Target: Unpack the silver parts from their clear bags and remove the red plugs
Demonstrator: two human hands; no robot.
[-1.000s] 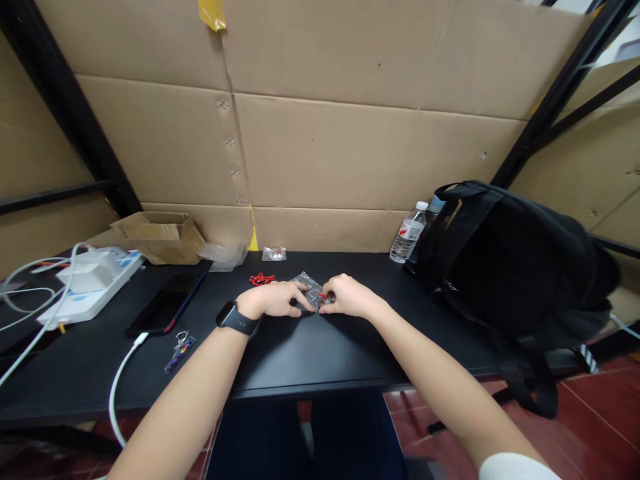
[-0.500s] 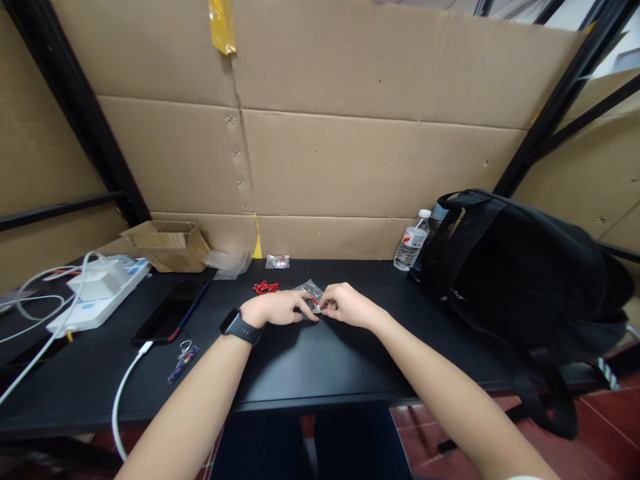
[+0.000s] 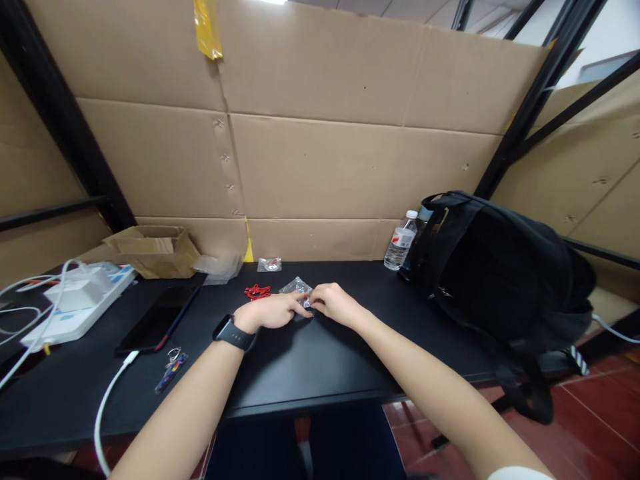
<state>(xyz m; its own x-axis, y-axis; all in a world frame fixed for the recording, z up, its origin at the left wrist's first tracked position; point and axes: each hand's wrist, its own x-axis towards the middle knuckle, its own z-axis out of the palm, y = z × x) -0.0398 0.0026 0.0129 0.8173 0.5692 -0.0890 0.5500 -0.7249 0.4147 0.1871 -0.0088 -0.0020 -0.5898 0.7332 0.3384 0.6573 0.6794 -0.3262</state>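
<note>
"Desk [image 3: 330, 367] first: what is it like around the grip?"

"Matt black, with a pale sheen just this side of the hands and a straight front edge nearer the body."

"And the grip itself?"

"The right hand [image 3: 334, 303] pinches the near edge of a small clear bag [image 3: 296, 285] lying flat on the desk. The left hand [image 3: 273, 311] reaches over the bag's left side, fingers stretched out; I can't tell whether they press it."

"Anything close by?"

"A red cord bundle [image 3: 257, 291] just left of the bag, and a small clear packet [image 3: 269, 265] beyond it, near the wall."

"What wall?"

"Creased brown cardboard [image 3: 320, 173], rising behind the grip, with yellow tape [image 3: 208, 30] high up to its left. Black posts lean at either side."

"Farther out?"

"Well right of the grip, a black backpack [image 3: 505, 273] and a water bottle [image 3: 399, 245]; well left, a carton [image 3: 157, 250] and a phone [image 3: 157, 320]. Below, at right, red floor tiles [image 3: 595, 427]."
</note>
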